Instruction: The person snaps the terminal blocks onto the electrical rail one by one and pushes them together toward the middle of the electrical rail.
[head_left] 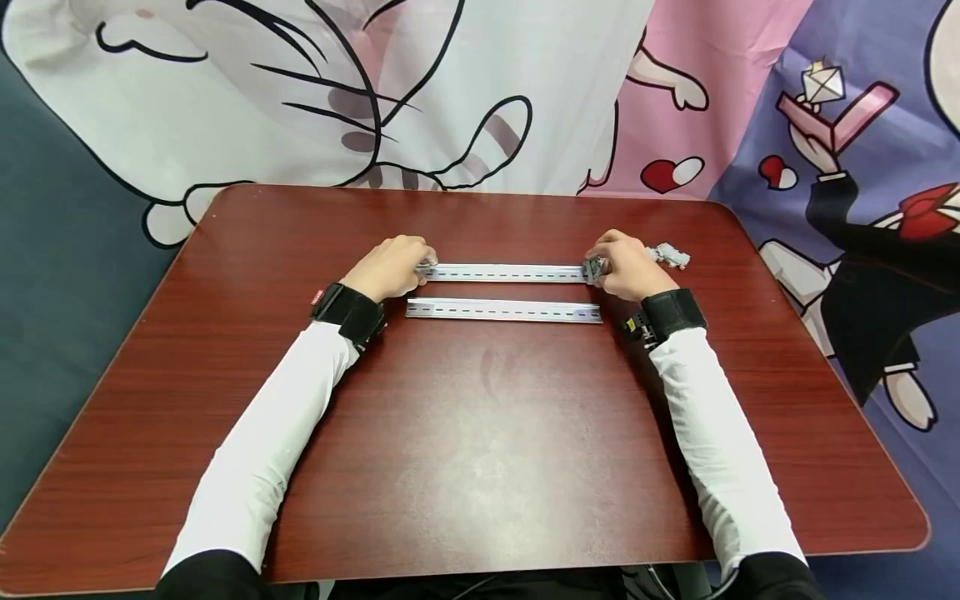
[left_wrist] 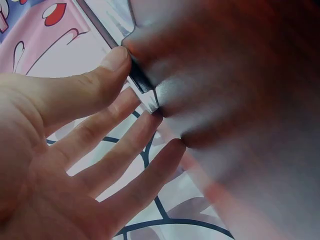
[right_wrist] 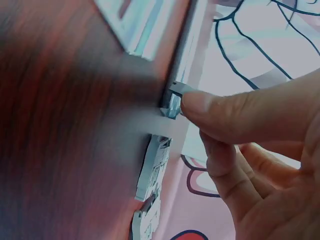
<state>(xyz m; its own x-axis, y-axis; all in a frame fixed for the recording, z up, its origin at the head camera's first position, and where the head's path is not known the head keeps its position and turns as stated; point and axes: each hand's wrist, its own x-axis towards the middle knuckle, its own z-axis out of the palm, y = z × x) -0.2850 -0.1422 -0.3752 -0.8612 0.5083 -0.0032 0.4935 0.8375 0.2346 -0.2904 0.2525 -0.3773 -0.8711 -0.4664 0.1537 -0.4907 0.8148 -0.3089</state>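
Two slotted metal DIN rails lie parallel on the table. At the left end of the far rail point(head_left: 510, 273), my left hand point(head_left: 393, 267) pinches it between thumb and fingers; the left wrist view shows the thumb on top and fingers below the rail's end point(left_wrist: 145, 85). My right hand point(head_left: 630, 267) pinches a small grey terminal block point(head_left: 592, 268) at that rail's right end. In the right wrist view the grey block point(right_wrist: 179, 89) sits right at the rail's tip, partly hidden by the thumb. The near rail point(head_left: 502, 311) lies untouched, closer to me.
Several grey terminal blocks point(head_left: 669, 255) lie just right of my right hand; two show in the right wrist view below the rail. The brown table point(head_left: 480, 467) has rounded corners. A printed cartoon curtain point(head_left: 570, 100) hangs behind its far edge.
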